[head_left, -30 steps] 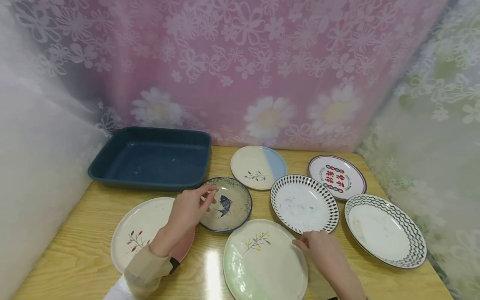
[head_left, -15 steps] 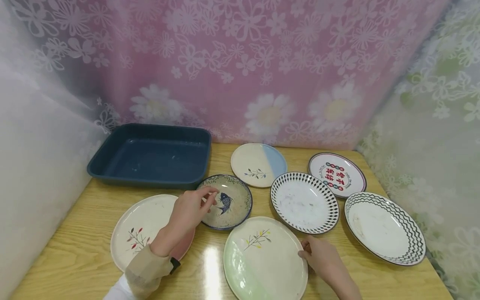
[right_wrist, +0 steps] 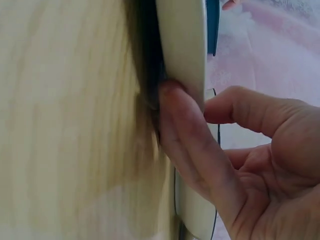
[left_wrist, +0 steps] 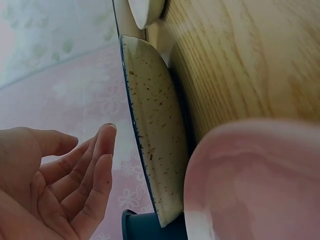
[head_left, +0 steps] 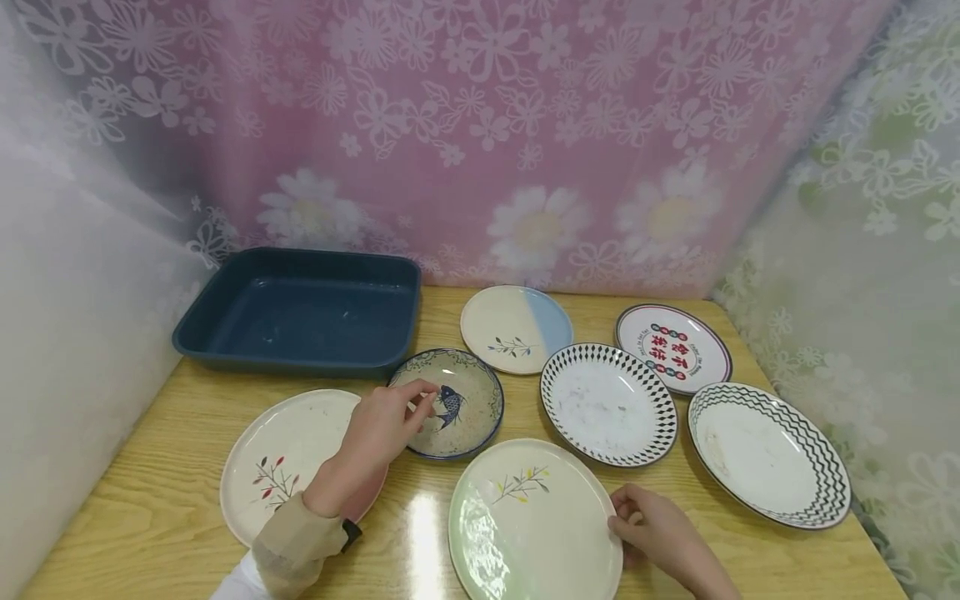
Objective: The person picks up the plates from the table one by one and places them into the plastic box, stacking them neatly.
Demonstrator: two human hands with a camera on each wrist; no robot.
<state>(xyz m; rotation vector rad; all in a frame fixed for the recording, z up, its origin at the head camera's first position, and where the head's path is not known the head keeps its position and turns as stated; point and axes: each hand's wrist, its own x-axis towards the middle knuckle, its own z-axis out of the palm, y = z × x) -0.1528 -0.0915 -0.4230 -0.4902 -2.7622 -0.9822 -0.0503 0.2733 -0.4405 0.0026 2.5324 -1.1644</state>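
My right hand [head_left: 660, 525] pinches the right rim of a cream and pale green plate [head_left: 547, 525] with a yellow-leaf twig. In the right wrist view, the thumb lies over the rim of this plate [right_wrist: 185, 45] and the fingers [right_wrist: 187, 117] reach under it. My left hand [head_left: 386, 417] hovers over a speckled fish dish [head_left: 476, 417], fingers loosely bent and holding nothing. In the left wrist view a gap separates this hand [left_wrist: 65, 185] from the dish's side [left_wrist: 155, 120]. Partly behind the left forearm lies a cream and pink plate [head_left: 255, 450] with a red-leaf twig.
At the back left stands a deep dark blue rectangular tray [head_left: 300, 362]. Further right are a cream and blue plate [head_left: 495, 325], a diamond-rimmed dish [head_left: 600, 408], a plate with red lettering [head_left: 712, 350] and a wavy-rimmed dish [head_left: 765, 458]. Curtains border the wooden table [head_left: 135, 467].
My right hand has come down along the cream and green plate's right rim and now pinches it. That plate has shifted slightly right. My left hand has barely moved.
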